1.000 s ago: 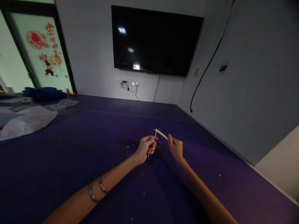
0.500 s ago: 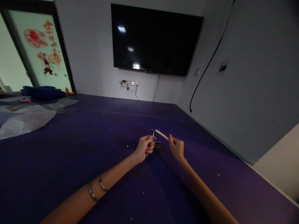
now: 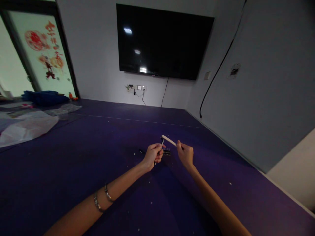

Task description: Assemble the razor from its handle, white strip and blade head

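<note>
Gripping pale stick [image 3: 169, 141] in right hand [image 3: 186, 155], slim dark tool [image 3: 162, 142] in left hand [image 3: 152, 157], mid-frame. Ends meet or nearly; can't tell contact. Looks under way, both pieces in hand; amount left unclear. Small dark box [image 3: 167, 151] beside left hand.

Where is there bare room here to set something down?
Two stretches of the purple surface show only pale specks: between the bare right hand and smooth grey wall, and between the braceleted left arm and crumpled white sheet. It's crowded beside the left hand, around the small black rectangular box, and far left, by the bundled blue cloth.
</note>
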Motion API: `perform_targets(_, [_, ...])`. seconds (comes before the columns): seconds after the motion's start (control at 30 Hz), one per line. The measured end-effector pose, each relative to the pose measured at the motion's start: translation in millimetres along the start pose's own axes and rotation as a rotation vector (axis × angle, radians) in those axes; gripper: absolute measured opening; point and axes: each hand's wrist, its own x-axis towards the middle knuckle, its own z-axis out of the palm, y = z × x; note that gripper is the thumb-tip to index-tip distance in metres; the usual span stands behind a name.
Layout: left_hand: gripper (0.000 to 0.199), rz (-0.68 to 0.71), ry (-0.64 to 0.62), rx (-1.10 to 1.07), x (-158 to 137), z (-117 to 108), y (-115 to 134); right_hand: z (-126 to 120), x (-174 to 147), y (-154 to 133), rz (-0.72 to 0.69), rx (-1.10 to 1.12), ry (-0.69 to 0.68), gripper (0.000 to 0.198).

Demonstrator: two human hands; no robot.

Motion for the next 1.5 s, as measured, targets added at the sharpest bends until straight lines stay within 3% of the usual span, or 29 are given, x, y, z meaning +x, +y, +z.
perform_targets(0.83, [0.022, 0.015, -0.045, 0.041, -3, 0, 3, 4, -1, 7, 0.012, 0.081, 0.003, 0.049])
perform_targets(1.07, [0.022, 0.131, -0.003, 0.103, 1, -5, 7, 2, 1, 21, 0.143, 0.164, -0.008, 0.05])
perform_targets(1.27, [0.021, 0.331, 0.056, 0.299, 8, -15, 5, -6, 15, 5, 0.276, 0.365, -0.035, 0.051])
perform_targets(1.5, [0.018, 0.429, 0.001, 0.432, 14, -25, 5, -23, 30, -12, 0.351, 0.525, -0.111, 0.055])
